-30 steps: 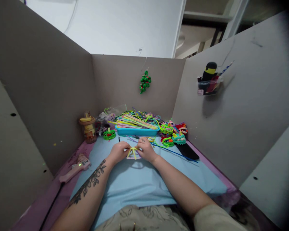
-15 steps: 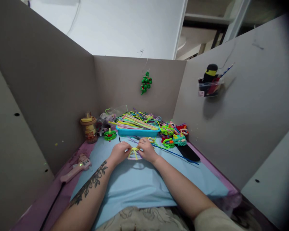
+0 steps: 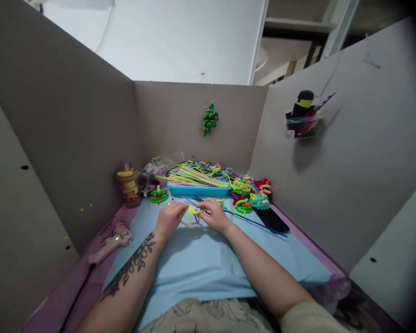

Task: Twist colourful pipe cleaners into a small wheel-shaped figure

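Observation:
Between my hands is a small yellow and purple pipe-cleaner frame, its strands fanning out from a yellow middle to a purple rim. My left hand pinches its left side, with the fingertips pressed together. On the other side, my right hand grips a yellow strand between thumb and fingers. Part of the frame is hidden behind my fingers. Just past my right hand, a long blue pipe cleaner lies slantwise on the light blue cloth.
Behind my hands stands a blue tray heaped with pipe cleaners. Finished colourful pieces and a black flat object lie right. At left are a pink glue gun, a cup and a green figure. Grey panels enclose the table.
My right hand has turned and drawn a yellow strand out to the right. The frame has tilted, and its yellow middle now shows between my hands.

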A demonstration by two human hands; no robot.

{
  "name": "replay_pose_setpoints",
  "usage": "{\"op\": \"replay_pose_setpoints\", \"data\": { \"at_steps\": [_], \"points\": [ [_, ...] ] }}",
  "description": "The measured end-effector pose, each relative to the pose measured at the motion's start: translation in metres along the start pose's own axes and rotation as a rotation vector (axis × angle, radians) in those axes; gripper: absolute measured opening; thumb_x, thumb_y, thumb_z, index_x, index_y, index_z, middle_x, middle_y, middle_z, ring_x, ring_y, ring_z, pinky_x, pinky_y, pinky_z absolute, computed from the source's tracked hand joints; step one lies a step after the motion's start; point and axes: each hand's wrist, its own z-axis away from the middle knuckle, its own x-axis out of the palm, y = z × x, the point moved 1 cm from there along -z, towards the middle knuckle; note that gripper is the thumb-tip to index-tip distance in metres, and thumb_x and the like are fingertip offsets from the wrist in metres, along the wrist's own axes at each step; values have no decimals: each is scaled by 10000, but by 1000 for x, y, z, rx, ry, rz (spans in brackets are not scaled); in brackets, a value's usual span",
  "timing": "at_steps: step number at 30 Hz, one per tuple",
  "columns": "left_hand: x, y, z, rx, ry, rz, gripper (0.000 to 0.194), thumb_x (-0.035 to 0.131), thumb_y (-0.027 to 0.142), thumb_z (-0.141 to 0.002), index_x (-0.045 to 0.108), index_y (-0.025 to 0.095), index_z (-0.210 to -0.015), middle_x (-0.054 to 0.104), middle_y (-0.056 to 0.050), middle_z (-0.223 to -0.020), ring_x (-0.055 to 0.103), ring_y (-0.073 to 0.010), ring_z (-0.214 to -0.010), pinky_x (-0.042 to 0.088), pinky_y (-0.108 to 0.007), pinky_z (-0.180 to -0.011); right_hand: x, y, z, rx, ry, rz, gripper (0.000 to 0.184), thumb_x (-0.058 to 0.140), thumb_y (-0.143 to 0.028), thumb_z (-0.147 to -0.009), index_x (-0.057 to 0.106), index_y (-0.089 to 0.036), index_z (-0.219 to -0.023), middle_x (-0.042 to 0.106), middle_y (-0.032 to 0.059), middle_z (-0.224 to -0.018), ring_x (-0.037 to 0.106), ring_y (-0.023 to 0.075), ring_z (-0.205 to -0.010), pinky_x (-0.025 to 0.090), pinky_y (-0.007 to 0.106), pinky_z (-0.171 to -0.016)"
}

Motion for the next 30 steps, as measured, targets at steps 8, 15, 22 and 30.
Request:
{"op": "replay_pose_setpoints", "data": {
  "at_steps": [8,15,22,30],
  "points": [
    [4,-5,-1,30,4,8,254,412,102,-847,642,185,-912,683,-62,-875,589,-176,-837,439,-315,-770,-6,1,-3,-74,-70,86,37,643,-231,-779,675,-213,-778,623,30,-708,505,185,-802,391,342,-764],
    [5,-1,-2,60,-78,158,263,417,63,-817,638,193,-873,680,-58,-864,598,-166,-847,446,-320,-799,1,5,0,-152,-79,310,177,631,-271,-794,670,-263,-967,633,46,-786,475,212,-882,325,376,-813],
    [18,-9,2,-100,-79,320,230,416,89,-821,626,180,-808,683,-66,-874,621,-171,-893,484,-311,-796,4,0,-2,-141,-137,295,92,586,-274,-828,668,-234,-816,604,30,-753,453,194,-860,306,357,-796],
    [10,2,0,-141,-92,171,373,563,249,-796,528,197,-1163,604,-94,-1092,564,-204,-981,464,-357,-848,3,1,-2,-27,-16,290,93,554,-212,-836,642,-205,-809,602,47,-780,445,210,-869,332,362,-794]
  ]
}}
